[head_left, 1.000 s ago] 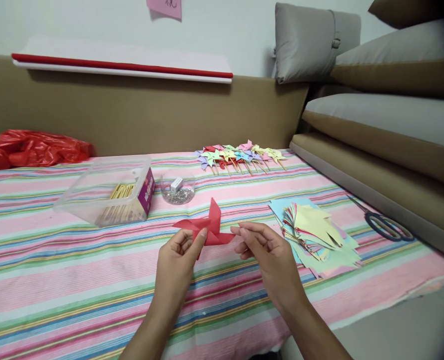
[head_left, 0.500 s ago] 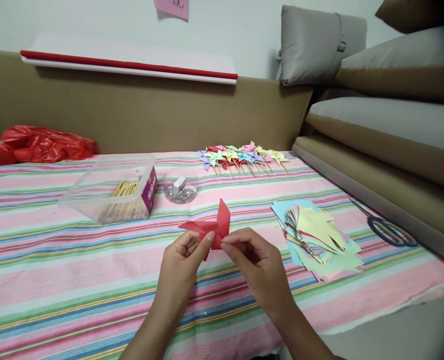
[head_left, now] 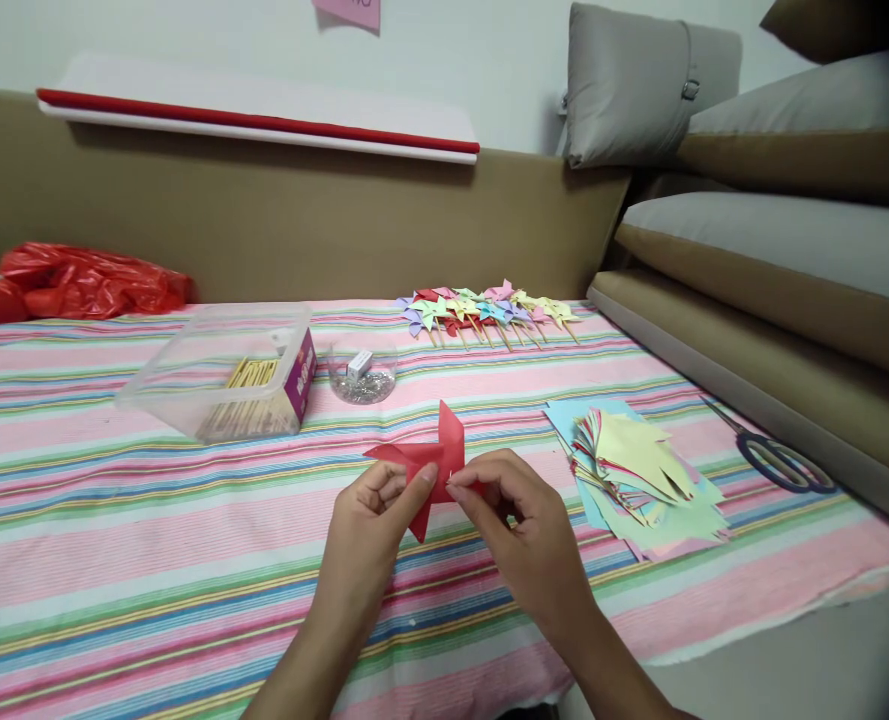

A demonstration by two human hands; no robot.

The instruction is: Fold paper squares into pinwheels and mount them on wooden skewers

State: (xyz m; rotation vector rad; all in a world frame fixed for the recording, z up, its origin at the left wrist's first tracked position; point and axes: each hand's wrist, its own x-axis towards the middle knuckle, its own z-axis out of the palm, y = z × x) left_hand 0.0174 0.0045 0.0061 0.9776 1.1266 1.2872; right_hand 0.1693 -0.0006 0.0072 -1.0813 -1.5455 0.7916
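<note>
A red paper pinwheel with folded, pointed blades is held over the cloth, its front facing me. My left hand pinches its left and middle part, thumb on the front. Close to the pinwheel's right side, my right hand has thumb and forefinger pressed together on a tiny, shiny pin. The pin is against the red paper near the middle; whether it has pierced the paper cannot be made out. My right fingers partly cover the right blade.
Beyond my hands stand a clear plastic box of wooden sticks and a round dish of small silvery pieces. Finished pinwheels lie at the back. Cut paper and scissors are to the right, by stacked cushions.
The pinwheel has turned slightly, so its lower blade shows more. A small shiny tip is now visible at my right fingertips. The camera view has shifted a little.
</note>
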